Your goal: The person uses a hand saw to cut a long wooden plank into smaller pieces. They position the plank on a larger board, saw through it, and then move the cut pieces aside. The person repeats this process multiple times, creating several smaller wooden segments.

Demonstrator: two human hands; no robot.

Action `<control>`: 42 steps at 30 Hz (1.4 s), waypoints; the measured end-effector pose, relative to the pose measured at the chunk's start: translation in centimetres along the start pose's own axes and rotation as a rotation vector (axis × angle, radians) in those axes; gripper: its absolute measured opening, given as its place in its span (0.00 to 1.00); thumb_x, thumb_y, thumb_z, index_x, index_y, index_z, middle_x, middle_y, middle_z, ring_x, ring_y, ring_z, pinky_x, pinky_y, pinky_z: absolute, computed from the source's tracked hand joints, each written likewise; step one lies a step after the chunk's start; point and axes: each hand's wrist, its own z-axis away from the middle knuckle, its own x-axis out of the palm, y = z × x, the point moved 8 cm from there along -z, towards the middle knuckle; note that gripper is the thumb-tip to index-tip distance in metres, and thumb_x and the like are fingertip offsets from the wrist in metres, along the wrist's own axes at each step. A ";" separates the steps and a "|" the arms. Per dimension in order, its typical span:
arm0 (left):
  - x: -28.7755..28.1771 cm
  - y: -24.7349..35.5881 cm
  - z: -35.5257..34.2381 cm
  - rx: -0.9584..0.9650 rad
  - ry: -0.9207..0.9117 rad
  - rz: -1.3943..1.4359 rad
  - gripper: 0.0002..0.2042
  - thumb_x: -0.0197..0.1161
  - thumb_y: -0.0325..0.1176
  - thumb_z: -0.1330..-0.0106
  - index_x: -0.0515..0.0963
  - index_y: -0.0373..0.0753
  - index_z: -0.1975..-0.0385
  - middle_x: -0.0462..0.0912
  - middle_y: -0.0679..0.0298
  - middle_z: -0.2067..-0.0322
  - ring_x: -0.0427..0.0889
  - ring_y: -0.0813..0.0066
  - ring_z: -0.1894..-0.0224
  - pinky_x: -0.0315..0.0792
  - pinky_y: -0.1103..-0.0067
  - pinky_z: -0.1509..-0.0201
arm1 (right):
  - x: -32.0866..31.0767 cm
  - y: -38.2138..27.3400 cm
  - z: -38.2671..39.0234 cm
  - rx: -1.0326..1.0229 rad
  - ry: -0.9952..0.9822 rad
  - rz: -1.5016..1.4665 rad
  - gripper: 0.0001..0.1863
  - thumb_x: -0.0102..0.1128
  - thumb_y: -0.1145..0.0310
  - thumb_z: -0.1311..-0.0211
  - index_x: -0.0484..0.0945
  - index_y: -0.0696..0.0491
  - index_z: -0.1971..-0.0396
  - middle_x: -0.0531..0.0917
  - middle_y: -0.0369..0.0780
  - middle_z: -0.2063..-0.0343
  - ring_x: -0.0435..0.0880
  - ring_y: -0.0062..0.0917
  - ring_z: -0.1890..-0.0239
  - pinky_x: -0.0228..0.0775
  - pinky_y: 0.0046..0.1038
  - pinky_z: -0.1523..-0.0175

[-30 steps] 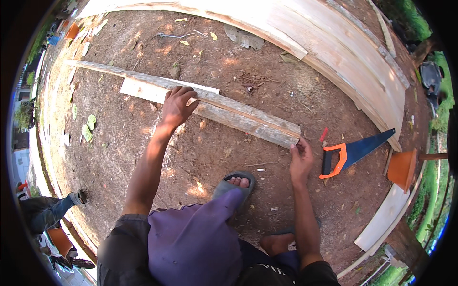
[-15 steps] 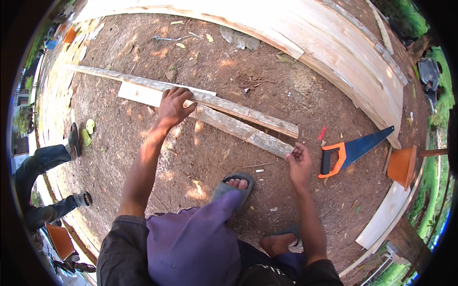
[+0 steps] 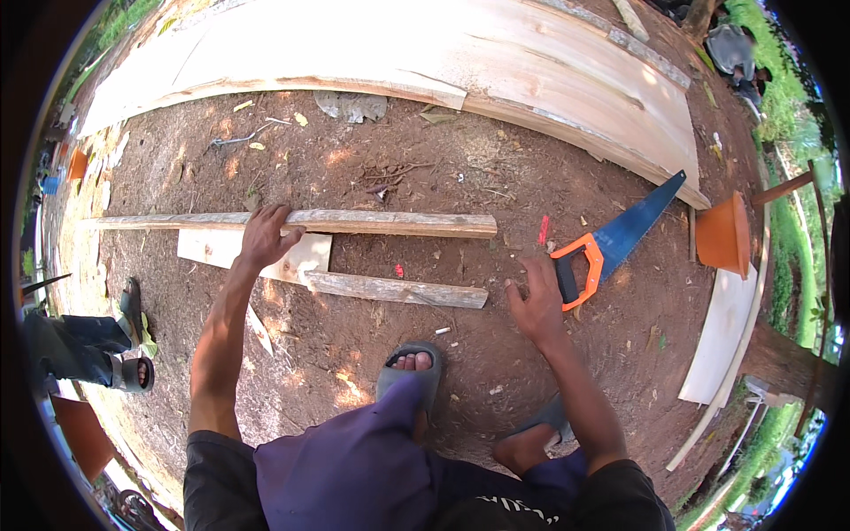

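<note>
Hard to make out: the left hand (image 3: 266, 237) is lying over the near edge of the long weathered grey wooden plank (image 3: 354, 221), so I cannot tell whether its fingers are gripping that edge or only pressing on it.
Cut off: the far left end of the long plank is thinning out toward the rim of the view, and the pale flat offcut board (image 3: 292, 261) is partly hidden under the left hand and under the shorter grey wooden batten (image 3: 398, 289).
Left arm: it is stretching forward and nearly straight, with the palm facing down on the long plank.
Right hand: the right hand (image 3: 536, 305) is hovering open with its fingers spread apart, holding nothing, just right of the shorter batten's end.
Right arm: it is bending slightly at the elbow and reaching right of the long plank.
Saw: the handsaw with a blue blade and an orange handle (image 3: 611, 243) is lying on the bare brown soil (image 3: 443, 168) just right of the long plank's end, its handle just beside the right hand's fingertips.
Beyond the plank: wide pale sawn boards (image 3: 425, 44) are lying side by side on the soil.
Right of the saw: an orange plastic pot (image 3: 724, 234) is sitting on its side.
</note>
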 end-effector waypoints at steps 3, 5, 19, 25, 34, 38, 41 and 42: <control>-0.8 -0.3 -1.3 -0.059 -0.039 0.027 0.27 0.62 0.55 0.35 0.80 0.32 0.56 0.84 0.49 0.59 0.83 0.50 0.53 0.69 0.60 0.41 | -2.4 2.3 -0.3 0.055 0.081 0.290 0.30 0.65 0.68 0.41 0.69 0.59 0.40 0.74 0.49 0.44 0.75 0.48 0.42 0.68 0.45 0.37; -1.5 1.4 -3.6 -0.103 -0.111 0.047 0.26 0.62 0.55 0.35 0.83 0.31 0.65 0.85 0.48 0.67 0.84 0.52 0.59 0.73 0.60 0.48 | -3.5 5.4 0.3 0.170 0.069 0.374 0.33 0.66 0.68 0.42 0.66 0.59 0.38 0.72 0.48 0.40 0.75 0.48 0.41 0.67 0.45 0.36; -4.1 9.0 -24.3 -0.051 -0.224 0.287 0.18 0.67 0.46 0.33 0.84 0.35 0.75 0.80 0.63 0.82 0.75 0.76 0.80 0.68 0.72 0.74 | -1.5 9.8 1.6 0.431 -0.087 0.308 0.35 0.64 0.70 0.39 0.61 0.56 0.33 0.67 0.51 0.33 0.71 0.48 0.35 0.71 0.46 0.37; 0.4 7.9 -17.0 -0.154 -0.468 0.181 0.20 0.66 0.49 0.35 0.85 0.35 0.58 0.87 0.50 0.56 0.86 0.57 0.52 0.78 0.65 0.46 | -1.9 9.8 2.9 0.373 0.000 0.346 0.32 0.65 0.68 0.39 0.65 0.56 0.35 0.71 0.51 0.38 0.74 0.48 0.39 0.71 0.46 0.39; 3.1 8.0 -12.5 -0.168 -0.440 0.210 0.30 0.62 0.59 0.34 0.81 0.36 0.47 0.85 0.48 0.50 0.83 0.50 0.46 0.75 0.63 0.39 | -2.2 7.7 3.0 0.158 0.190 0.299 0.28 0.66 0.68 0.40 0.71 0.61 0.40 0.73 0.53 0.41 0.71 0.49 0.38 0.66 0.47 0.36; 3.1 8.4 -12.2 -0.181 -0.439 0.252 0.30 0.63 0.57 0.34 0.80 0.35 0.45 0.84 0.46 0.49 0.83 0.48 0.46 0.75 0.62 0.40 | -1.1 6.1 2.3 0.115 0.158 0.292 0.28 0.66 0.67 0.41 0.71 0.61 0.41 0.72 0.53 0.41 0.69 0.49 0.36 0.63 0.47 0.33; 3.3 6.9 -11.3 -0.149 -0.359 0.310 0.28 0.66 0.53 0.35 0.80 0.34 0.46 0.84 0.45 0.50 0.83 0.48 0.46 0.75 0.62 0.41 | -0.4 4.6 1.4 0.125 0.138 0.262 0.28 0.66 0.66 0.40 0.71 0.61 0.41 0.71 0.52 0.40 0.68 0.48 0.36 0.62 0.47 0.33; 3.3 7.3 -11.2 -0.148 -0.357 0.313 0.27 0.67 0.52 0.35 0.81 0.34 0.46 0.84 0.45 0.50 0.83 0.48 0.46 0.75 0.62 0.41 | -0.6 4.6 1.4 0.134 0.143 0.272 0.28 0.66 0.67 0.40 0.71 0.61 0.41 0.72 0.52 0.40 0.69 0.49 0.36 0.62 0.47 0.33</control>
